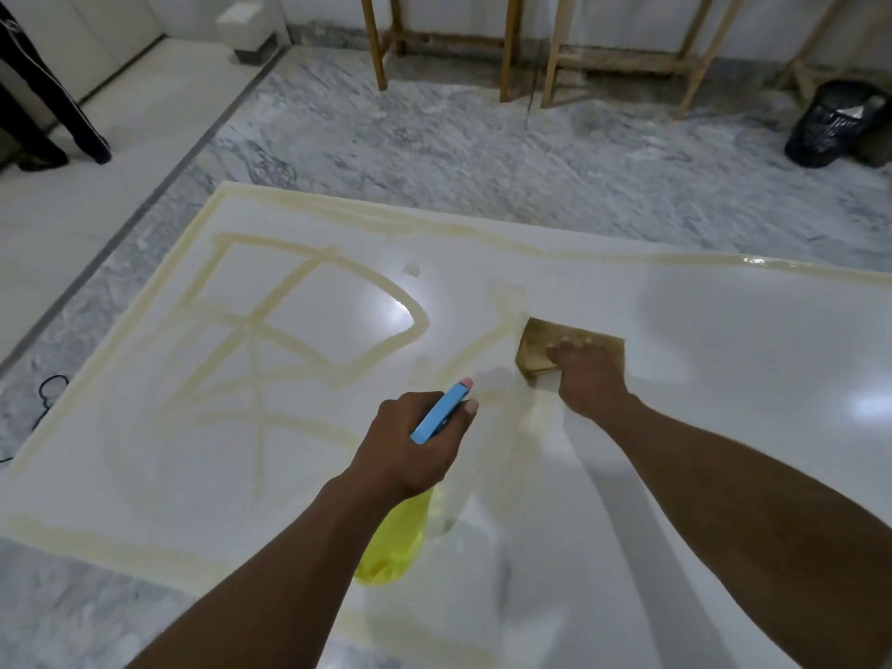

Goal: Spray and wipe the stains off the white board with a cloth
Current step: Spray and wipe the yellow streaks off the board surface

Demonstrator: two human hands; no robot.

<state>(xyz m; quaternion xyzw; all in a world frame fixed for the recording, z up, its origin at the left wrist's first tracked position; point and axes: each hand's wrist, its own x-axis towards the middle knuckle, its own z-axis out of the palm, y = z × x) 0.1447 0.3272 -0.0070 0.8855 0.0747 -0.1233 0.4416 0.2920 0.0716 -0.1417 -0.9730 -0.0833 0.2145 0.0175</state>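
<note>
White and glossy, the board (724,379) lies flat on the grey-veined marble floor (434,137) and fills most of the view, its surface crossed by yellowish stains (299,282) that run as a border along its edges and as crossing lines over its left half. The one cloth (536,350), folded and soiled tan-brown, lies on the board near its middle, at the right end of the stained lines and directly under the right hand (589,379). That hand is laid palm down on the cloth with its fingers stretched forward and pressing it to the board, the forearm reaching in from the lower right. Just beside it, nearer the viewer and to the left, the left hand (410,446) is curled round the neck of the one spray bottle (396,548), holding it above the board. The bottle's blue spray head points forward and to the right toward the cloth, and its clear body with yellow liquid hangs below the wrist. The two hands are near each other but apart. Beyond the board stand wooden frames (511,41) against the wall, a black bin (830,123) sits at the far right, and another person's dark trouser legs (48,103) show at the far left.
</note>
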